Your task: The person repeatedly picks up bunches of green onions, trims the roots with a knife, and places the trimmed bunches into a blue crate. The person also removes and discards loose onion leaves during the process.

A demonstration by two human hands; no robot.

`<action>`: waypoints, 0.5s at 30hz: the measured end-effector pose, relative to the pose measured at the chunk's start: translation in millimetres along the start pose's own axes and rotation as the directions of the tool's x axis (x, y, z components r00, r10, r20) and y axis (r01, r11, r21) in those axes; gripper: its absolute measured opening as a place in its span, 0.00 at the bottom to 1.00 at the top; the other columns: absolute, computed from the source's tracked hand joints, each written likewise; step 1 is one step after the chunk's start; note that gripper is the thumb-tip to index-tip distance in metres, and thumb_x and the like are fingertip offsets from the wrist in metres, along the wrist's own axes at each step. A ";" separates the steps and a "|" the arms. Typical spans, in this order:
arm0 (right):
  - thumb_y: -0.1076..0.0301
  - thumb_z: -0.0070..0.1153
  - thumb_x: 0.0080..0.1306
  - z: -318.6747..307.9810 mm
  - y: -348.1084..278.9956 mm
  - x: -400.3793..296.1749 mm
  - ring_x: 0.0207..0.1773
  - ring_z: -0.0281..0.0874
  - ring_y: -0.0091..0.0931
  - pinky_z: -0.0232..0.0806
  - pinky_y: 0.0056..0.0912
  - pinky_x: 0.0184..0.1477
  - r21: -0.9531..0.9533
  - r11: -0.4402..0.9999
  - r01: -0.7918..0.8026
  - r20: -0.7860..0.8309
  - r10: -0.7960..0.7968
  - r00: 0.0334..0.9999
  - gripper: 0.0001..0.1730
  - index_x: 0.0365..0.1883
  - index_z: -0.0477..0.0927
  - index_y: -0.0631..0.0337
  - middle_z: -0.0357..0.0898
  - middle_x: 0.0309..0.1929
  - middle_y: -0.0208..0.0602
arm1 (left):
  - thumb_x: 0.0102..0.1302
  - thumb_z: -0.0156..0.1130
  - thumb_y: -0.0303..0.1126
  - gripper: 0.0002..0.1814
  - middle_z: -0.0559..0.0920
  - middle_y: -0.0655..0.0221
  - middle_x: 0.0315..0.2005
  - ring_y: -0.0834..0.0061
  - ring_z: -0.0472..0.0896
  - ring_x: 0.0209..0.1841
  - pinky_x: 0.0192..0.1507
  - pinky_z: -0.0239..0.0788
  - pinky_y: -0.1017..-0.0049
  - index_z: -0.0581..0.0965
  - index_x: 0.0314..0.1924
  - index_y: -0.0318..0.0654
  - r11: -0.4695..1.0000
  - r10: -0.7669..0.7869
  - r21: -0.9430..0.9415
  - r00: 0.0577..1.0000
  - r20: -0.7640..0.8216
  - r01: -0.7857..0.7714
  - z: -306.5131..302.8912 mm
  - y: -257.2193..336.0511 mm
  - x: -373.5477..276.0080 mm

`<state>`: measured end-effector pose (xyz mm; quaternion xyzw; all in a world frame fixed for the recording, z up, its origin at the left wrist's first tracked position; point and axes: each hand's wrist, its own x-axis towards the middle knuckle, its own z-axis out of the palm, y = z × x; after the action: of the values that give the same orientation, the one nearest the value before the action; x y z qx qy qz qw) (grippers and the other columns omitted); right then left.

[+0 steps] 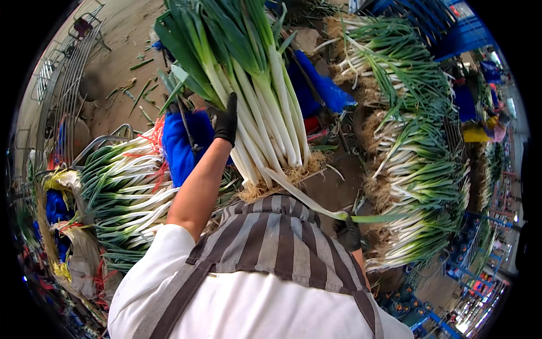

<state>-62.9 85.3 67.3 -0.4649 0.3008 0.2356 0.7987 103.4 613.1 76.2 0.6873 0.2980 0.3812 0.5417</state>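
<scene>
A thick bunch of leeks or large green onions [262, 114] lies in front of me, its leaves pointing away and its roots [305, 169] near my striped apron [279, 237]. My left hand [226, 118], in a black glove, rests against the left side of the bunch, thumb over the white stalks. Down by my right hip, my right hand [348, 233], also gloved, grips a pale peeled outer leaf [313, 203]. That strip runs from the root end of the bunch and turns green past my fingers. My apron hides part of the root end.
To the right lies a long heap of leeks [410, 169], roots facing me. At left are stacked leeks [131, 186] with red ties [160, 135]. Blue cloth [180, 148] covers supports beside the bunch. Metal racks [72, 93] and leaf scraps [142, 95] are on the dirt floor.
</scene>
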 end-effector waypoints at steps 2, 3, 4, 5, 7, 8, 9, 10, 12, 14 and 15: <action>0.62 0.60 0.73 -77.3 9.4 -15.3 0.38 0.85 0.28 0.77 0.33 0.38 0.178 0.982 -0.065 -0.100 0.084 0.991 0.08 0.45 0.82 0.56 0.85 0.40 0.32 | 0.65 0.71 0.48 0.41 0.77 0.49 0.60 0.54 0.76 0.61 0.63 0.65 0.63 0.67 0.68 0.29 0.994 -0.090 0.056 0.996 -0.003 0.090 -0.9 -1.6 0.7; 0.61 0.60 0.72 -122.8 20.5 -31.4 0.39 0.85 0.28 0.77 0.33 0.37 0.276 0.959 -0.066 -0.124 0.104 0.987 0.09 0.45 0.82 0.54 0.86 0.41 0.31 | 0.66 0.70 0.50 0.44 0.74 0.49 0.64 0.56 0.73 0.65 0.66 0.62 0.64 0.63 0.71 0.28 0.990 -0.139 0.037 0.988 0.067 0.137 4.2 -4.4 2.4; 0.61 0.60 0.71 -154.0 25.9 -45.3 0.40 0.84 0.29 0.76 0.34 0.39 0.350 0.934 -0.076 -0.165 0.141 0.976 0.10 0.46 0.82 0.55 0.85 0.42 0.32 | 0.67 0.68 0.51 0.44 0.73 0.47 0.65 0.53 0.73 0.66 0.66 0.62 0.62 0.63 0.71 0.28 0.988 -0.114 0.104 0.993 0.021 0.111 2.8 -14.6 4.3; 0.60 0.61 0.71 -172.9 28.4 -57.3 0.42 0.83 0.30 0.75 0.35 0.40 0.374 0.926 -0.049 -0.264 0.157 0.952 0.11 0.47 0.81 0.55 0.84 0.43 0.33 | 0.67 0.67 0.52 0.44 0.73 0.46 0.65 0.52 0.72 0.66 0.66 0.62 0.62 0.62 0.71 0.28 0.983 -0.123 0.142 0.992 0.025 0.118 7.5 -12.1 2.3; 0.58 0.61 0.69 -201.0 23.8 -78.1 0.45 0.81 0.31 0.73 0.36 0.44 0.392 0.920 0.010 -0.437 0.177 0.882 0.14 0.49 0.81 0.55 0.82 0.46 0.35 | 0.67 0.66 0.53 0.45 0.72 0.45 0.66 0.49 0.71 0.67 0.67 0.61 0.61 0.62 0.71 0.27 0.966 -0.143 0.219 0.990 0.011 0.137 8.9 -0.8 -4.3; 0.58 0.62 0.69 -203.5 13.1 -74.6 0.47 0.80 0.32 0.72 0.37 0.45 0.378 0.925 0.029 -0.483 0.170 0.859 0.15 0.49 0.80 0.55 0.81 0.48 0.36 | 0.66 0.67 0.50 0.40 0.74 0.45 0.63 0.47 0.72 0.65 0.67 0.61 0.60 0.68 0.68 0.29 0.955 0.039 0.296 0.992 -0.119 -0.003 8.8 -15.4 0.4; 0.57 0.62 0.68 -199.9 -0.1 -64.8 0.48 0.79 0.33 0.71 0.38 0.47 0.350 0.935 0.050 -0.510 0.146 0.848 0.17 0.50 0.80 0.56 0.81 0.49 0.37 | 0.66 0.66 0.53 0.44 0.70 0.43 0.67 0.47 0.68 0.69 0.71 0.57 0.60 0.64 0.71 0.28 0.875 0.114 0.484 0.976 -0.184 -0.011 3.9 -44.0 8.2; 0.56 0.62 0.68 -201.8 -11.4 -61.0 0.50 0.78 0.34 0.70 0.39 0.49 0.319 0.942 0.102 -0.556 0.099 0.825 0.18 0.51 0.80 0.56 0.80 0.50 0.38 | 0.65 0.66 0.55 0.47 0.69 0.42 0.68 0.46 0.66 0.70 0.72 0.55 0.59 0.62 0.72 0.27 0.896 0.031 0.443 0.990 -0.140 0.035 11.5 -33.3 4.1; 0.55 0.63 0.66 -192.2 -41.9 -32.3 0.53 0.76 0.36 0.68 0.40 0.52 0.217 0.957 0.193 -0.599 -0.026 0.800 0.21 0.53 0.79 0.56 0.78 0.53 0.40 | 0.66 0.64 0.58 0.50 0.65 0.40 0.70 0.45 0.63 0.72 0.74 0.52 0.58 0.59 0.73 0.26 0.890 -0.043 0.448 0.994 -0.103 0.085 18.8 -24.0 -3.4; 0.53 0.63 0.65 -162.0 -82.9 14.5 0.57 0.74 0.37 0.66 0.42 0.56 0.053 0.952 0.302 -0.575 -0.218 0.789 0.24 0.54 0.78 0.57 0.77 0.56 0.42 | 0.67 0.61 0.60 0.51 0.63 0.39 0.71 0.45 0.61 0.74 0.75 0.51 0.57 0.57 0.74 0.26 0.846 -0.025 0.527 0.993 -0.117 0.084 24.1 -26.7 -1.9; 0.53 0.64 0.64 -133.8 -105.5 40.0 0.58 0.73 0.38 0.65 0.43 0.58 -0.055 0.932 0.358 -0.547 -0.328 0.770 0.25 0.55 0.78 0.57 0.76 0.57 0.43 | 0.67 0.61 0.60 0.51 0.63 0.40 0.71 0.45 0.61 0.74 0.75 0.51 0.56 0.57 0.74 0.26 0.835 -0.043 0.540 0.991 -0.126 0.105 21.8 -25.8 -2.0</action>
<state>-0.4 -77.4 50.9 -0.5387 0.4326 -0.0646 0.7201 120.9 606.3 48.0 0.7791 0.4496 0.2964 0.3209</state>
